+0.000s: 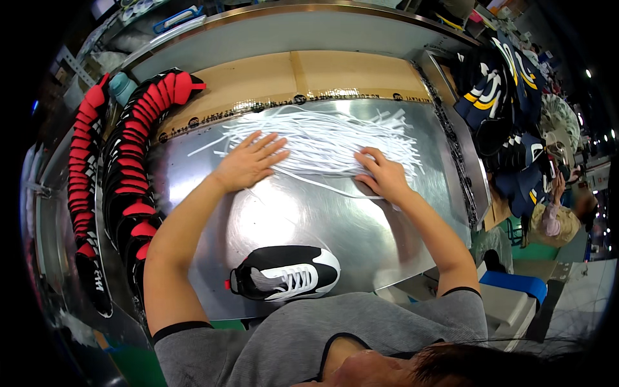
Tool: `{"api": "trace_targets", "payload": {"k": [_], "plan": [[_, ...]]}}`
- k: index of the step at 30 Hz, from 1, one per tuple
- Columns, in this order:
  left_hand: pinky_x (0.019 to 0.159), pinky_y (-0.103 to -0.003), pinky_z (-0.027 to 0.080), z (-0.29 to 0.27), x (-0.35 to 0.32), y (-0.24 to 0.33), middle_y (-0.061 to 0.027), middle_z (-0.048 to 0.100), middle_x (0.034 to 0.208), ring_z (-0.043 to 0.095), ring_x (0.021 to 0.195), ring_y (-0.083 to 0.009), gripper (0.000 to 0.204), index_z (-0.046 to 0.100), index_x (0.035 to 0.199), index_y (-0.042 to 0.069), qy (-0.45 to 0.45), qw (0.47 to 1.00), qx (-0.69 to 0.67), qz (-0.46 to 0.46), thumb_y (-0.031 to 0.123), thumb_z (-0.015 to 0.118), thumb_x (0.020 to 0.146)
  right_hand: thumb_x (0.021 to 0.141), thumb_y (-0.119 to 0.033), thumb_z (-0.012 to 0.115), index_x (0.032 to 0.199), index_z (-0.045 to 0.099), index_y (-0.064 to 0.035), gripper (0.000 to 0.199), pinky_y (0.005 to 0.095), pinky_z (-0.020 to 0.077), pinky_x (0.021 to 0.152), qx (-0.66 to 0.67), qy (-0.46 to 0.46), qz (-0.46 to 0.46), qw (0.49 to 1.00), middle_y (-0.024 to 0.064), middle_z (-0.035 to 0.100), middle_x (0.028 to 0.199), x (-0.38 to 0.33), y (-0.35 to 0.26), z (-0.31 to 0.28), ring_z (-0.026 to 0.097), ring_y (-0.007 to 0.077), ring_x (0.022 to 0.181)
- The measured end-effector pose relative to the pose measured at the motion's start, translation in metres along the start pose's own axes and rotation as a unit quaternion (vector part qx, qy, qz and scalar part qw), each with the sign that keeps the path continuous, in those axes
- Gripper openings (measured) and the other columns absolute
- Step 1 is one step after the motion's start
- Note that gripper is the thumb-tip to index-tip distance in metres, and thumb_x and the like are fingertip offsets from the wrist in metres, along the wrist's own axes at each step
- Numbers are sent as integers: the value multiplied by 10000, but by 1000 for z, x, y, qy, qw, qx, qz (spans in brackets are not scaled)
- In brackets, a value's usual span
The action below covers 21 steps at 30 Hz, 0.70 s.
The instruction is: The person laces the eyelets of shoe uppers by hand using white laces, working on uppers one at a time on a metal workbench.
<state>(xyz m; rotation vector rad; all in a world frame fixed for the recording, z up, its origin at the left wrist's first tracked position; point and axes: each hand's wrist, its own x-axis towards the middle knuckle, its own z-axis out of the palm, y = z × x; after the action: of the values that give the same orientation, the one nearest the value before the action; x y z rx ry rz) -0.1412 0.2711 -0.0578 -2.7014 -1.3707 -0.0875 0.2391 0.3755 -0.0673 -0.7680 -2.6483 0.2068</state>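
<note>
A wide pile of white shoelaces (322, 137) lies across the metal worktable (271, 216), its strands running roughly left to right. My left hand (251, 161) rests at the pile's near left edge, fingers spread and holding nothing. At the near right part of the pile, my right hand (385, 175) touches the laces with its thumb and fingers apart. One loose lace curves out between the hands. Close to my body sits a black and white shoe upper (303, 278), laced in white, toe to the right, with a red tab at the heel.
Two long rows of nested black and red shoe uppers (132, 145) stand along the left side, near a teal bottle (121, 87). Taped cardboard (258, 80) lines the table's back. Navy shoe parts (483, 97) are heaped beyond the right edge. Another person (554, 222) is farther right.
</note>
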Motion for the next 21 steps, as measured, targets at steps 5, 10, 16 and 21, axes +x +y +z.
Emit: {"api": "trace_targets", "payload": {"k": [5, 10, 16, 21], "plan": [[1219, -490, 142, -11, -32, -31, -64, 309, 1584, 257, 1470, -264, 597, 383, 1490, 163, 6, 997, 62, -46, 361, 548, 952, 894, -374, 676, 1267, 588, -139, 450, 400, 543, 670, 31, -36, -3, 999, 66, 542, 1278, 60, -32, -2, 668, 292, 806], [1194, -516, 176, -29, -41, 16, -168, 308, 1566, 282, 1455, -325, 647, 449, 1446, 127, 82, 987, -4, -141, 313, 671, 867, 953, -194, 572, 1137, 615, -86, 218, 414, 520, 744, 117, 45, -42, 991, 116, 641, 988, 116, -61, 6, 640, 328, 846], [1043, -476, 400, -84, -70, 116, -204, 458, 1432, 501, 1238, -373, 508, 563, 1284, 73, 177, 957, -165, -159, 139, 712, 803, 879, -69, 600, 1230, 593, -61, 351, 468, 463, 888, 63, -6, -97, 993, 179, 630, 1089, 192, -50, 61, 564, 377, 1049], [958, -417, 475, -96, -173, 203, -157, 596, 1272, 577, 1145, -346, 384, 598, 1227, 42, 163, 882, -255, -362, 134, 676, 862, 866, -125, 672, 1211, 598, -50, 360, 443, 456, 928, 99, 46, -169, 980, 183, 578, 1219, 123, -137, 25, 547, 372, 1095]]}}
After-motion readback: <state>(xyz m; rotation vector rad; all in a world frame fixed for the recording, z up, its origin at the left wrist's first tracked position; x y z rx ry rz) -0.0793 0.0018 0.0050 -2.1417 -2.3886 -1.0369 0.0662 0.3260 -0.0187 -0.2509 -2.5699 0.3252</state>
